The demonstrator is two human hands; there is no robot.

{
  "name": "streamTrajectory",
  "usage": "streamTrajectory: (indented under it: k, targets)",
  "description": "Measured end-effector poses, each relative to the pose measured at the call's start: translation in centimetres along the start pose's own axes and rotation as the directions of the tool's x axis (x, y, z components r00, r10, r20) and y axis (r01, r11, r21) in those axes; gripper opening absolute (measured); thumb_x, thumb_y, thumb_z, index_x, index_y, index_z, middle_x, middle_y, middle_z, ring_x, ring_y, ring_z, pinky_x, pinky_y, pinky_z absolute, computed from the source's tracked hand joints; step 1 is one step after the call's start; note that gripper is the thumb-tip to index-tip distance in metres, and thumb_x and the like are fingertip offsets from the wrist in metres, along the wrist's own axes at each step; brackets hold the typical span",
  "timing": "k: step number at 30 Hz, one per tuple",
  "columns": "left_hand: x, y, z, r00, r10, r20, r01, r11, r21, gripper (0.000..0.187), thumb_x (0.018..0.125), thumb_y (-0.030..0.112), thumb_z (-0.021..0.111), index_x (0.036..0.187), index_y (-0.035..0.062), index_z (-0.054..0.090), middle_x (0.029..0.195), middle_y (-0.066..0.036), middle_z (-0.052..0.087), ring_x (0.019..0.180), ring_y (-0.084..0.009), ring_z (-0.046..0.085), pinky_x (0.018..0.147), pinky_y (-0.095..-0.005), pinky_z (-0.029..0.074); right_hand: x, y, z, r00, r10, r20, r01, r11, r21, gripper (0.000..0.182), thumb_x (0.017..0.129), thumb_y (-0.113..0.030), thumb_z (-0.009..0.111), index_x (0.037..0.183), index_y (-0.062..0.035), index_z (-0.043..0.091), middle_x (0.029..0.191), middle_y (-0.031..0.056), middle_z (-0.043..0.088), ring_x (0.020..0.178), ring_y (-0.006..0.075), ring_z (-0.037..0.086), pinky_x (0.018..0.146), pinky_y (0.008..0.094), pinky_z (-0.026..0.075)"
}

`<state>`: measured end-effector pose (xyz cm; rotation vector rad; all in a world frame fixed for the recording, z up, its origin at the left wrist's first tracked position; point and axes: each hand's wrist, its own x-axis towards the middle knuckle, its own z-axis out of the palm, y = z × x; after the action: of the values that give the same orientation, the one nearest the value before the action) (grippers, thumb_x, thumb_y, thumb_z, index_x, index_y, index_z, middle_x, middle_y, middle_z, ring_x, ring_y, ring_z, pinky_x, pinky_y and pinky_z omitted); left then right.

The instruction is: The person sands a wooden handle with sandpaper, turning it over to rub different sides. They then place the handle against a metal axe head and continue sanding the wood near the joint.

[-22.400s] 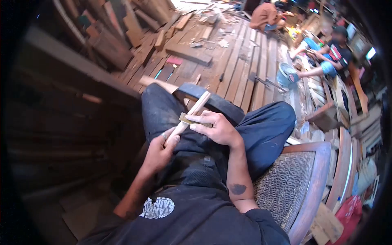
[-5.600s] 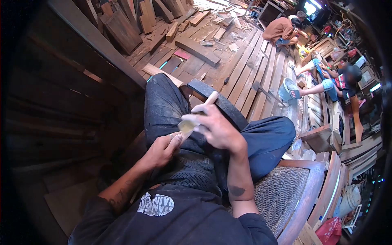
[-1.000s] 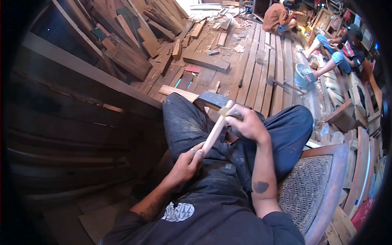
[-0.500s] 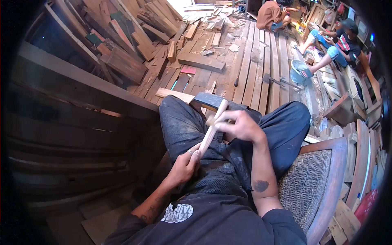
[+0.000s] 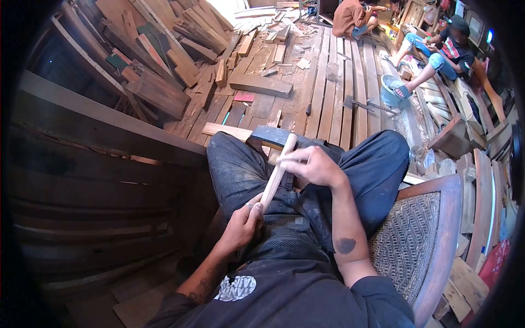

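One wooden stick [image 5: 275, 183] is slanting upward.
Left hand [image 5: 243, 225], fingers curled, is clasping its lower end; right hand [image 5: 318, 167] is pinching a tan strip [image 5: 273, 158].

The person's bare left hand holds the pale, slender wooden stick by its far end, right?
The end is wrong: in the head view, the bare left hand holds the pale, slender wooden stick by its near end, not its far one.

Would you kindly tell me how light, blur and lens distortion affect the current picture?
Head view: right hand and the tan piece it holds motion-blurred, the wooden stick sharper; head view: glare at the top edge, deep shadow on the boards at left; head view: fisheye-like bowing, black corners.
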<state>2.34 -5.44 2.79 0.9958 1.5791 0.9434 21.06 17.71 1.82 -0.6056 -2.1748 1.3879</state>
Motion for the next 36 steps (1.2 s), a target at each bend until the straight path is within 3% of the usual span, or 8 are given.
streamTrajectory:
  k: [4,6,8,13,20,26,32,36]
  targets:
    - [0.3,-0.5,-0.3,0.998,0.065,0.018,-0.067,0.994,0.083,0.051,0.12,0.029,0.045,0.163,0.0022,0.052,0.081,0.007,0.05,0.071,-0.0055,0.048,0.066,-0.0248,0.043,0.5,-0.2,0.1,0.971,0.146,-0.19,-0.172,0.977,-0.128,0.033,0.101,-0.028,0.076,0.124,-0.0055,0.081,0.112,0.0216,0.082,0.102,0.0292,0.082,0.094,0.0367,0.06]
    - [0.5,-0.7,-0.2,0.998,0.066,-0.001,-0.066,0.995,0.073,0.048,0.12,0.027,0.045,0.161,0.003,0.054,0.077,0.002,0.055,0.067,-0.0086,0.052,0.065,-0.0286,0.047,0.0,-0.9,-0.1,0.997,-0.07,-0.021,0.068,0.996,-0.05,0.032,0.101,-0.022,0.078,0.123,0.0012,0.081,0.107,0.0147,0.084,0.087,0.017,0.078,0.083,0.034,0.061]
    - [0.4,-1.3,-0.3,0.997,0.078,-0.01,-0.077,0.994,0.077,0.047,0.12,0.025,0.045,0.16,0.0035,0.055,0.076,-0.001,0.057,0.066,-0.0102,0.055,0.064,-0.0306,0.049,-0.4,-2.1,-0.4,0.953,0.164,0.254,-0.193,0.977,0.095,0.033,0.101,-0.022,0.079,0.125,-0.0003,0.081,0.104,0.0111,0.084,0.083,0.0133,0.075,0.08,0.032,0.06]
    - [0.8,-1.9,-0.4,0.99,0.143,-0.006,-0.141,0.983,0.121,0.047,0.12,0.026,0.045,0.161,0.0042,0.054,0.077,-0.002,0.059,0.069,-0.0103,0.055,0.065,-0.0314,0.049,0.1,-0.9,-0.5,0.978,0.168,-0.125,-0.177,0.982,-0.066,0.03,0.102,-0.022,0.077,0.123,-0.0005,0.082,0.105,0.0119,0.083,0.087,0.0131,0.074,0.083,0.032,0.06]
    - [0.5,-1.6,-0.3,0.997,0.074,-0.01,-0.074,0.996,0.055,0.047,0.12,0.026,0.046,0.16,0.0039,0.055,0.079,-0.001,0.058,0.069,-0.0104,0.053,0.066,-0.0306,0.048,-0.1,-1.4,0.0,0.954,0.12,0.274,-0.145,0.987,0.07,0.031,0.1,-0.026,0.078,0.118,-0.002,0.083,0.104,0.0147,0.084,0.093,0.0196,0.078,0.089,0.0348,0.06]
    - [0.6,-1.5,-0.3,0.994,0.111,0.002,-0.111,0.99,0.087,0.047,0.12,0.026,0.046,0.159,0.0034,0.055,0.08,-0.001,0.058,0.07,-0.01,0.053,0.066,-0.0302,0.048,-0.2,-0.9,-0.2,0.985,0.127,-0.116,-0.135,0.989,-0.068,0.026,0.102,-0.019,0.076,0.117,0.0008,0.083,0.095,0.0091,0.081,0.088,0.014,0.074,0.082,0.0311,0.059]
    - [0.6,-1.9,-0.2,0.992,0.124,0.001,-0.124,0.989,0.077,0.046,0.119,0.025,0.047,0.16,0.0035,0.055,0.08,-0.001,0.058,0.071,-0.0098,0.053,0.067,-0.03,0.048,-0.3,-1.2,-0.4,0.954,0.15,0.259,-0.202,0.962,0.186,0.027,0.102,-0.016,0.076,0.121,0.0013,0.081,0.102,0.0075,0.081,0.088,0.0132,0.072,0.081,0.0309,0.058]
    - [0.6,-1.6,-0.2,0.988,0.153,-0.001,-0.152,0.984,0.095,0.046,0.119,0.024,0.047,0.16,0.0034,0.055,0.081,-0.002,0.059,0.072,-0.0096,0.054,0.067,-0.0295,0.048,-0.1,-0.5,-0.8,0.976,0.19,-0.105,-0.193,0.981,-0.018,0.026,0.103,-0.017,0.074,0.12,0.0018,0.081,0.105,0.0097,0.082,0.1,0.0156,0.074,0.094,0.0331,0.058]
